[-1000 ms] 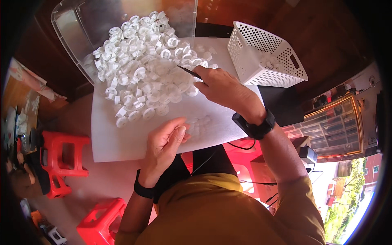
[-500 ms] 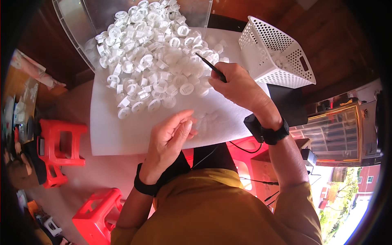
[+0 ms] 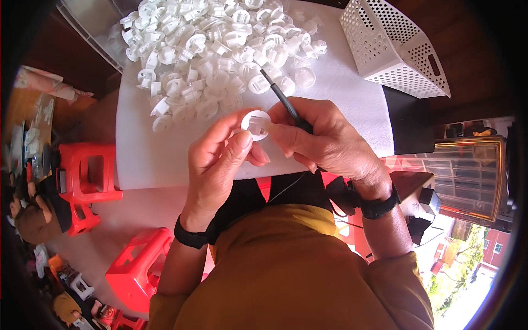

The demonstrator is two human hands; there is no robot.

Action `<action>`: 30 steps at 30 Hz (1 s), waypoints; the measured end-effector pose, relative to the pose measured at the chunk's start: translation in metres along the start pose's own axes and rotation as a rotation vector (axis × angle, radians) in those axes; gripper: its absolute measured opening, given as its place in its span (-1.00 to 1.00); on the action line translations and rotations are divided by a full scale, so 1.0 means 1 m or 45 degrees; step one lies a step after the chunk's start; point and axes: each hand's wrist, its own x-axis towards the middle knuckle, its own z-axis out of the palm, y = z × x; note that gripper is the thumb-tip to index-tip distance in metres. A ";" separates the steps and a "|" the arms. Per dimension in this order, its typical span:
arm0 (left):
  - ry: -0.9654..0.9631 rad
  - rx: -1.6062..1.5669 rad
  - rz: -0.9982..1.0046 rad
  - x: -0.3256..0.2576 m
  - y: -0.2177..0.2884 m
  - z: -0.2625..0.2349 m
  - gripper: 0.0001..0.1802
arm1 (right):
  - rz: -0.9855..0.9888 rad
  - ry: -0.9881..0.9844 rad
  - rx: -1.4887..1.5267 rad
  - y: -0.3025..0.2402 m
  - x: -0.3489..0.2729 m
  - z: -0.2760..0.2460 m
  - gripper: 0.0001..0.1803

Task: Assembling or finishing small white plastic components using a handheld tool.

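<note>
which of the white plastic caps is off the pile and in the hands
The round white cap pinched between the left hand and right hand; all the others lie on the white sheet.

A white perforated plastic basket lies tipped on its side at the far right, partly on the white foam sheet covering the table. A clear plastic bin stands at the far left edge. Red plastic stools stand on the floor at the left, another nearer. A glass-fronted cabinet stands at the right.
</note>
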 end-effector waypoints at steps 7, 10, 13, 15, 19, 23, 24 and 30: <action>0.004 0.028 0.013 0.002 -0.003 -0.005 -0.58 | -0.154 -0.013 -0.100 0.010 0.003 -0.003 -0.88; -0.003 0.031 0.021 0.004 -0.004 -0.005 -0.60 | -0.164 0.001 -0.103 0.013 0.002 -0.002 -0.87; 0.021 0.008 0.044 0.005 -0.003 -0.001 -0.66 | -0.234 0.032 -0.147 0.021 0.003 -0.005 -0.86; 0.023 0.059 0.069 0.004 -0.004 -0.001 -0.69 | -0.294 0.039 -0.196 0.029 0.005 -0.006 -0.86; 0.049 0.087 0.018 0.003 -0.001 0.002 -0.71 | -0.412 0.050 -0.243 0.038 0.007 -0.008 -0.79; 0.051 0.120 0.041 0.004 -0.002 0.004 -0.73 | -0.447 0.019 -0.268 0.040 0.008 -0.009 -0.71; 0.059 0.131 0.057 0.005 -0.003 0.005 -0.73 | -0.442 0.016 -0.265 0.040 0.008 -0.009 -0.71; -0.014 0.223 -0.020 0.003 -0.001 -0.002 -0.62 | -0.266 -0.068 -0.287 0.034 0.007 -0.013 -0.84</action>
